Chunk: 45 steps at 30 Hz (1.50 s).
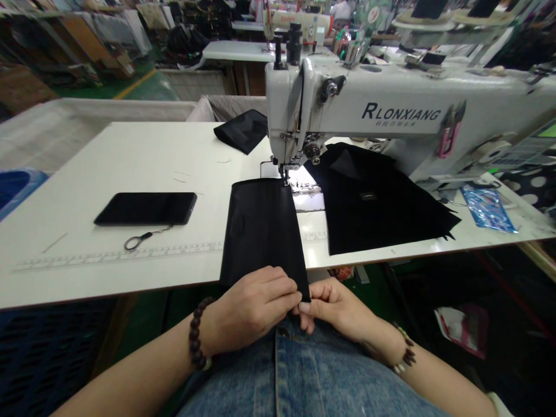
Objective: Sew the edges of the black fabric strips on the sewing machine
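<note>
A black fabric panel (264,226) lies on the white sewing table, its far right corner under the presser foot (284,175) of the sewing machine (347,98). The near end hangs over the table's front edge. My left hand (256,307) is closed on that near edge, fingers lying over the cloth. At the near right corner, my right hand (332,304) pinches the same panel between thumb and fingers. Both hands are close together, almost touching. Right of the needle, a stack of black fabric pieces (382,202) with a small label rests on the table.
A black phone (147,208) with a ring strap (138,240) lies left on the table (99,162), near a printed ruler scale (174,252). Another black piece (243,130) sits behind the needle. Pink thread snips (452,130) hang on the machine; a blue packet (489,208) lies right.
</note>
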Tool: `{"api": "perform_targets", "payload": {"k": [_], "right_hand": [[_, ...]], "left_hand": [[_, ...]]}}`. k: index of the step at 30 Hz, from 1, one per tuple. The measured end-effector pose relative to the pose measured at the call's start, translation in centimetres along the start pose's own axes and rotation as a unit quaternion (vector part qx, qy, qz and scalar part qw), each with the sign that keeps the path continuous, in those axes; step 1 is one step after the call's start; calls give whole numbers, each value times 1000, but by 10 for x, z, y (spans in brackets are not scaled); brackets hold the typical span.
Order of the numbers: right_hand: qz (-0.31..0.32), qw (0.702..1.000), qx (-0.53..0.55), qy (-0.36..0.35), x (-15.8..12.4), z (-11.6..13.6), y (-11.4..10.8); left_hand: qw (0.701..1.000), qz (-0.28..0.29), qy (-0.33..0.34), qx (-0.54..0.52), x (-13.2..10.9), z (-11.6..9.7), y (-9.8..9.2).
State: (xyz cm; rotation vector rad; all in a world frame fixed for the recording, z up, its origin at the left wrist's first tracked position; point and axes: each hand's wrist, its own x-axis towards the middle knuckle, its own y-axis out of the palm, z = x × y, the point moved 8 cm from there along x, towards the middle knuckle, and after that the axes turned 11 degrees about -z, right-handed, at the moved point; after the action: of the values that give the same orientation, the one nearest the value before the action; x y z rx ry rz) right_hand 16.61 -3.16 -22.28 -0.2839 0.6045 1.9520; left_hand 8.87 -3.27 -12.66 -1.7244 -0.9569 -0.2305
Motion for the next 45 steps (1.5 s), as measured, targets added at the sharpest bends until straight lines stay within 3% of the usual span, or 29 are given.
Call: {"api": "perform_targets", "payload": {"k": [4,7,10,11,13,15,18,20,25,29,33,38,45], "right_hand": [[15,1000,-7,-17,1,5,2],[31,999,-30,-19,-2,7,4],[-26,978,-178,-107,-9,22,-6],[-73,950,-248,-177,-14,34,-12],[-154,852,-367,-341,-32,60,-14],[-164,748,-441,-467,-50,73,-3],[-122,648,-514,-549,-61,78,17],[-104,613,-537,-570,-63,83,26],[-67,571,-574,-583,-65,93,40],[-64,559,-587,-583,-59,86,40],[-72,567,-597,-564,-42,80,33],[-66,561,-619,-546,-20,83,28],[-38,520,-672,-526,18,87,21]], "left_hand": [[999,18,17,29,1,-2,1],[999,1,36,39,1,-5,-1],[999,-25,34,34,1,-6,-5],[999,-29,31,31,0,-5,-5],[999,-34,27,28,0,-5,-6],[999,-36,27,26,0,-5,-7],[999,-38,26,25,2,-7,-10],[999,-42,17,24,3,-7,-14],[998,-49,-18,24,7,-5,-23],[999,-11,-24,19,6,0,-15],[999,27,-38,19,3,15,1],[998,29,-39,49,7,37,9],[994,66,-30,86,17,68,14]]}}
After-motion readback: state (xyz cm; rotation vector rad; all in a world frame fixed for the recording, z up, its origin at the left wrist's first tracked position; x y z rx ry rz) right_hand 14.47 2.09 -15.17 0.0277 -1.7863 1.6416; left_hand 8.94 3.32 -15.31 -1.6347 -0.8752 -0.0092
